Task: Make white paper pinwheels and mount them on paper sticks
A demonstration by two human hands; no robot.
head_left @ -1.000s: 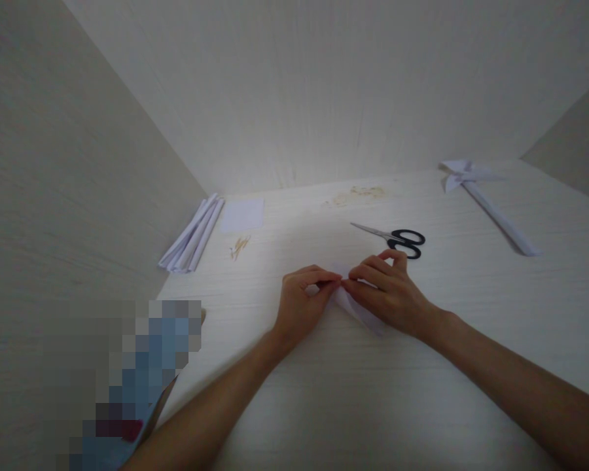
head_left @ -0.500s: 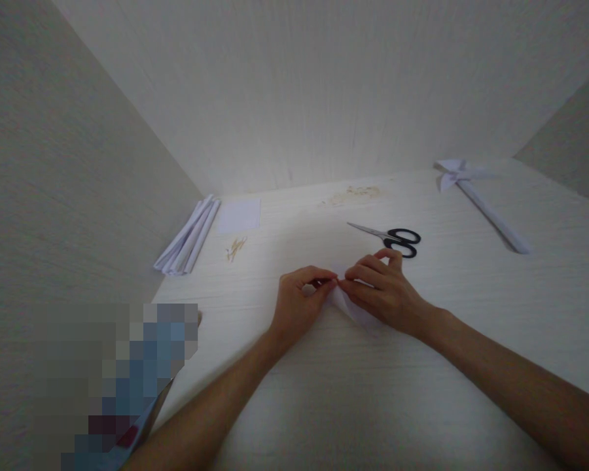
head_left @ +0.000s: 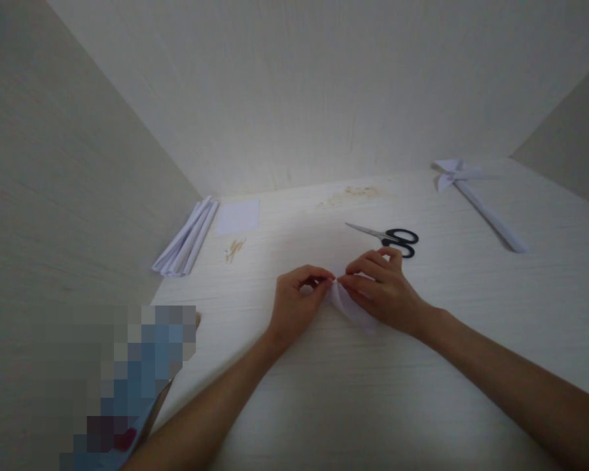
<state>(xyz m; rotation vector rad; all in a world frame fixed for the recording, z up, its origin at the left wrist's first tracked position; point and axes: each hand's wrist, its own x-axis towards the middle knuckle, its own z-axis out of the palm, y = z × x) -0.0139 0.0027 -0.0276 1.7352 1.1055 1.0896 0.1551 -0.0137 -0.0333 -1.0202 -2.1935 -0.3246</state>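
My left hand (head_left: 297, 304) and my right hand (head_left: 381, 291) meet at the middle of the white table (head_left: 422, 392). Both pinch a small piece of white paper (head_left: 346, 306) that lies on the table between and under the fingers. The fingertips touch at the paper's upper corner. Most of the paper is hidden beneath my right hand. Black-handled scissors (head_left: 390, 237) lie just behind my right hand, blades pointing left.
Folded white paper strips (head_left: 186, 239) lie by the left wall, a white square sheet (head_left: 237, 216) beside them, and small tan bits (head_left: 234, 248) in front. A finished paper pinwheel on a paper stick (head_left: 476, 196) lies at the back right. Walls close in left and behind.
Both hands stay pinched on the paper and have shifted slightly to the left in view; the camera moved a little. Nothing else moved.
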